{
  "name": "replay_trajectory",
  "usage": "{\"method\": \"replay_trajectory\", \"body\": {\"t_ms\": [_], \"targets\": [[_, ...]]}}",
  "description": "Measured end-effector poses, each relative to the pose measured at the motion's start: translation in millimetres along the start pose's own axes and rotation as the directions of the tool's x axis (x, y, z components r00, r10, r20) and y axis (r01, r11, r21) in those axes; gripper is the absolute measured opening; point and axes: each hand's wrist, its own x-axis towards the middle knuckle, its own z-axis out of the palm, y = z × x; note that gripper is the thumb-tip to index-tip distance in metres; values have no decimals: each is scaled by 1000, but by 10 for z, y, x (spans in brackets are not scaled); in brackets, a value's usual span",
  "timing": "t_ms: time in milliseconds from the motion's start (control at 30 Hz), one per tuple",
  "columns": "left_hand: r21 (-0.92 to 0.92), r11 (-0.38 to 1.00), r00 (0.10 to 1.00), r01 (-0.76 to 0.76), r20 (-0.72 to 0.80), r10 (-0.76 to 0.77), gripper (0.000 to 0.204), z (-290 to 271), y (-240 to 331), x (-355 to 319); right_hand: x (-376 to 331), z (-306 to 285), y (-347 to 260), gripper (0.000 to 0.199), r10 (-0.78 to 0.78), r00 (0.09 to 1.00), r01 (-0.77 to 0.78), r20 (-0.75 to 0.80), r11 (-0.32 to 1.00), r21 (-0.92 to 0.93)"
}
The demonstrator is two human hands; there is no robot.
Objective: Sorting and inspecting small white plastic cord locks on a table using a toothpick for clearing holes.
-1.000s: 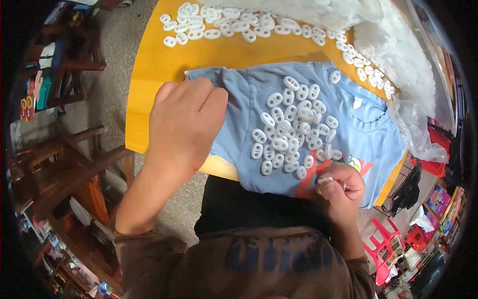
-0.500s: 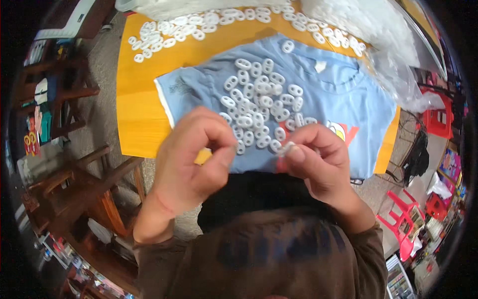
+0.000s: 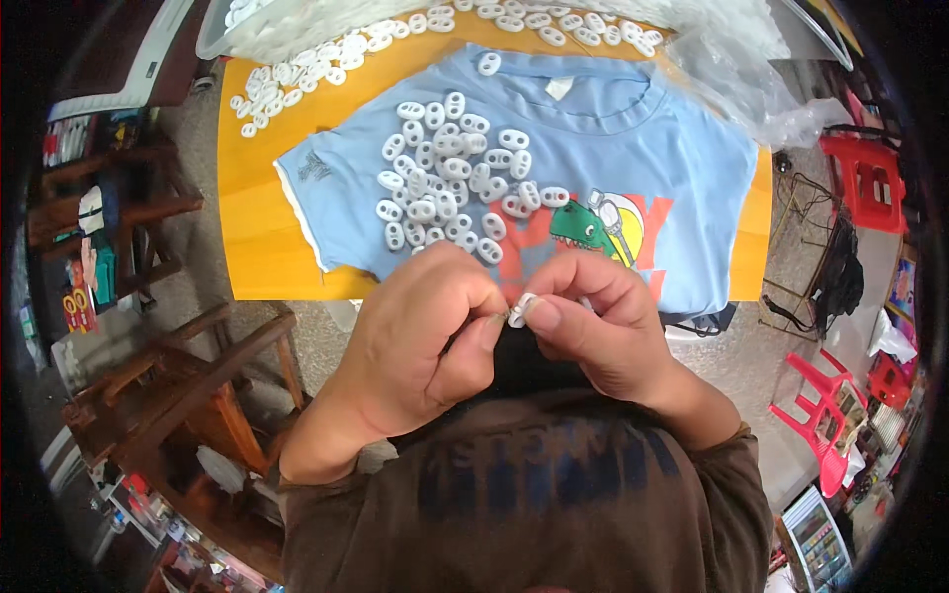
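Note:
My right hand (image 3: 603,326) pinches a small white oval two-hole plastic piece (image 3: 521,310) between thumb and forefinger, just off the table's near edge. Close against that piece, my left hand (image 3: 425,341) is closed in a pinch; whatever its fingertips hold is too small to make out. Beyond both hands, a loose pile of similar white two-hole pieces (image 3: 450,170) lies on a light blue T-shirt (image 3: 336,203) with a printed green dinosaur. One single piece (image 3: 489,63) rests apart near the shirt's collar.
The shirt covers much of a yellow table (image 3: 257,212). More white pieces (image 3: 297,74) line its far side, before a clear plastic bin (image 3: 213,35) and crumpled clear plastic bags (image 3: 727,84). Wooden furniture (image 3: 173,395) stands at left, red plastic stools (image 3: 865,178) at right.
Both hands have come together closer to my body, with the white piece brought up to the left fingertips. The view has shifted, so the table and shirt appear higher and further left.

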Motion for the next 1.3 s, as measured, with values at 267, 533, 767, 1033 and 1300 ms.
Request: {"method": "replay_trajectory", "body": {"t_ms": [267,533,767,1033,1300], "targets": [[170,977,987,-131,-67,144,14,165,132,22,-175,-114,-31,9,-3,998,-1,55,998,59],[-66,997,985,37,-168,-48,11,268,186,-41,-239,-125,-66,10,-47,996,45,78,999,25],[-267,955,973,125,-158,-171,4,292,198,-69,-215,-140,-39,11,-160,986,162,44,985,-65],[-299,938,965,176,-135,-224,6,324,193,-49,-226,-156,-57,8,-93,991,94,92,996,-5],[-293,941,963,171,-153,-223,6,338,180,-46,-208,-155,-41,8,-121,990,123,67,992,-25]]}}
